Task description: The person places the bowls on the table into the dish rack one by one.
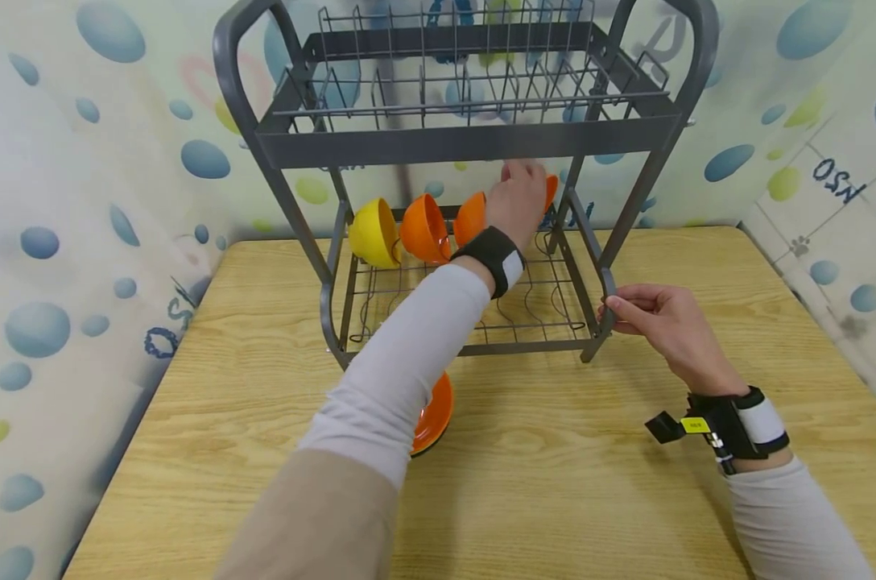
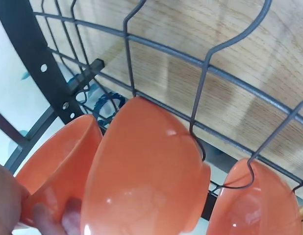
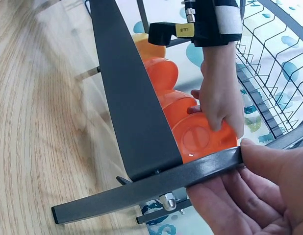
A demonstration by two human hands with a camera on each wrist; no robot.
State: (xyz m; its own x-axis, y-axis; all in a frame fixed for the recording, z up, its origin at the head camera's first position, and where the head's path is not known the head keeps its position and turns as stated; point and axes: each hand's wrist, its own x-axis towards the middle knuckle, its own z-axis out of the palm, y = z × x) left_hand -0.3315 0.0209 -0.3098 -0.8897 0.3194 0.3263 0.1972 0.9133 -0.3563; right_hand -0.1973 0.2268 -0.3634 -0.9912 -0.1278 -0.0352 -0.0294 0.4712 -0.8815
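Observation:
My left hand [image 1: 518, 201] reaches into the rack's lower shelf and pinches the rim of an orange bowl [image 2: 58, 169] at the right end of a row. That bowl stands tilted on its side, largely hidden behind the hand in the head view. Beside it are two more orange bowls [image 1: 425, 229] [image 2: 146, 166] and a yellow bowl [image 1: 374, 234], tipped on edge among the wires. My right hand [image 1: 663, 326] grips the dark side post of the dish rack [image 3: 210, 169], thumb on one face and fingers behind.
Another orange bowl [image 1: 436, 415] sits on the wooden table [image 1: 554, 483] before the rack, partly covered by the left sleeve. The upper wire basket [image 1: 467, 89] hangs above the left hand. A patterned wall covering [image 1: 112, 177] stands behind.

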